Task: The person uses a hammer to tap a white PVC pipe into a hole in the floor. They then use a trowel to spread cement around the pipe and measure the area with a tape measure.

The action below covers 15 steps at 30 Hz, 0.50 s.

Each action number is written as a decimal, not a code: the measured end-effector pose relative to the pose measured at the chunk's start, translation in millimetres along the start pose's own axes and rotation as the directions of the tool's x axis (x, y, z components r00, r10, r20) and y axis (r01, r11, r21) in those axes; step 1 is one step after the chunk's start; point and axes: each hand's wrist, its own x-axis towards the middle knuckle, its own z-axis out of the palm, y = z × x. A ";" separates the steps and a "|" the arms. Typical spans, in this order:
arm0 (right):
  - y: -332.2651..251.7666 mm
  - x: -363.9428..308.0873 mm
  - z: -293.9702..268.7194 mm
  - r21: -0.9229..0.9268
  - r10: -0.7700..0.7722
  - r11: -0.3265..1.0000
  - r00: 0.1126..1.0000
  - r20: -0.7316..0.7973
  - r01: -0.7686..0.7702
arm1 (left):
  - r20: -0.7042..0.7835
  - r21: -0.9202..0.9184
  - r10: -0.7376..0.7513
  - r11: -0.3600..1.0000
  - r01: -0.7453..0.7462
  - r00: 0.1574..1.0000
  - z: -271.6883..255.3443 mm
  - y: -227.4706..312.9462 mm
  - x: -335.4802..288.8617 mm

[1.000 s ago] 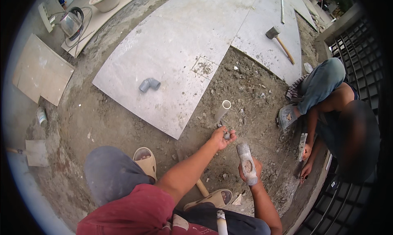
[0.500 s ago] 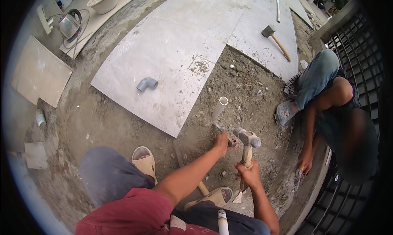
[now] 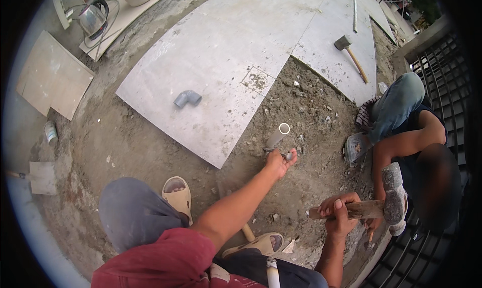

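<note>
Crouching over the broken ground at the centre of the frame, I pinch a short steel chisel (image 3: 288,156) in my left hand (image 3: 277,162), fingers closed around it, its tip set in the rubble just beside the white pipe (image 3: 277,136) that sticks up out of the dirt. My right hand (image 3: 337,215), lower right, is wrapped tight on the wooden handle of a hammer (image 3: 393,197), the heavy head swung out to the right and lifted clear of the chisel. By the look of it the chipping is only partly done: the soil and stones around the pipe are loosened, but the pipe is not yet freed and debris lies thick about its base. Large grey tiles (image 3: 221,72) already lie across the upper frame, a grey pipe elbow (image 3: 187,98) resting unused on one, a mallet (image 3: 351,57) on another at upper right. A co-worker (image 3: 401,137) crouches at the right edge.
</note>
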 end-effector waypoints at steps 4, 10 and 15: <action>116.6 -26.4 -15.6 -0.294 0.323 0.884 0.930 -0.176 -0.363 | -0.002 0.073 -0.049 0.996 0.049 0.999 16.8 -9.2 -10.2; 70.6 7.5 -6.5 -0.435 0.695 0.628 0.717 -0.062 -0.646 | 0.045 0.148 0.000 0.989 -0.007 0.999 -15.3 -3.3 2.3; -13.0 13.1 4.1 -0.096 0.004 0.995 0.997 0.076 0.004 | 0.005 0.057 -0.007 0.998 0.007 1.000 -20.5 -0.2 -3.4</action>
